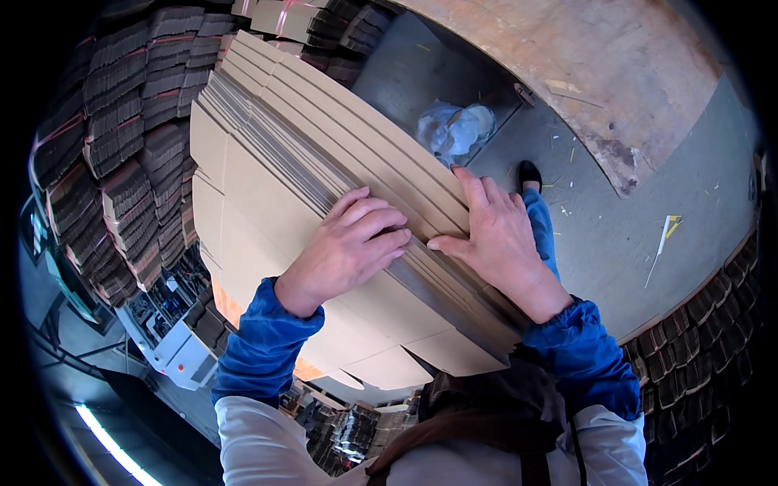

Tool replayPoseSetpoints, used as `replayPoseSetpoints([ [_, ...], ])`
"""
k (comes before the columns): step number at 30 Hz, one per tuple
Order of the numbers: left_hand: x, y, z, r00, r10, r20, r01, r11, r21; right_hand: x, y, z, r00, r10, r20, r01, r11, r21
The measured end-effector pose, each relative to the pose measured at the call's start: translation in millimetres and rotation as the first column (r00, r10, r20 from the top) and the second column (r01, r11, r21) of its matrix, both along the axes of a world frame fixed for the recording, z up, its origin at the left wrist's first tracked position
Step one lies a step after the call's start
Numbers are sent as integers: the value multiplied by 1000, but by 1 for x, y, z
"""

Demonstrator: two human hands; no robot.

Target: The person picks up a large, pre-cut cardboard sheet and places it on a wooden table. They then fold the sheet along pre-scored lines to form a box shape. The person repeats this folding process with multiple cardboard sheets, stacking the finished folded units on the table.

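Cardboard sheets stretched from the centre toward eleven o'clock, the right hand grasping the outer ones; the left hand curled on their edges, its grip unclear. Ten-o'clock bundles were banded; the sheets, apparently gathered, showed no band.

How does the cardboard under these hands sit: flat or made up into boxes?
Flat: the cardboard shows as thin, layered sheets with edges close together beneath the left hand and right hand.
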State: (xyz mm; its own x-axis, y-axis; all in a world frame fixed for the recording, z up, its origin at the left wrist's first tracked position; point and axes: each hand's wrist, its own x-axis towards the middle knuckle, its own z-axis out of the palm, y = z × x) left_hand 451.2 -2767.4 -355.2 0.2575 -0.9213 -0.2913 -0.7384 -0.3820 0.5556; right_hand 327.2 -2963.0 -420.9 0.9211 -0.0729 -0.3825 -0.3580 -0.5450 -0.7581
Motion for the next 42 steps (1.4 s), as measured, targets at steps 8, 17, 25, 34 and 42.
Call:
replayPoseSetpoints([
  [8,1,-1,3,1000,-14,-4,14,1000,-11,2,-1,-1,1000,16,-24,-16,1000,-12],
  [17,1,-4,-1,999,-34,34,36,999,-41,5,11,15,999,34,28,-29,985,-168],
  [25,-3,6,-6,998,5,55,-4,1000,-25,7,18,9,998,58,-27,-61,987,-147],
  [34,-8,12,-7,1000,16,11,-16,1000,-8,3,18,8,1000,22,20,-19,989,-148],
  [42,-11,17,0,997,45,67,-39,995,-91,-22,29,24,971,-30,239,63,989,-133],
])
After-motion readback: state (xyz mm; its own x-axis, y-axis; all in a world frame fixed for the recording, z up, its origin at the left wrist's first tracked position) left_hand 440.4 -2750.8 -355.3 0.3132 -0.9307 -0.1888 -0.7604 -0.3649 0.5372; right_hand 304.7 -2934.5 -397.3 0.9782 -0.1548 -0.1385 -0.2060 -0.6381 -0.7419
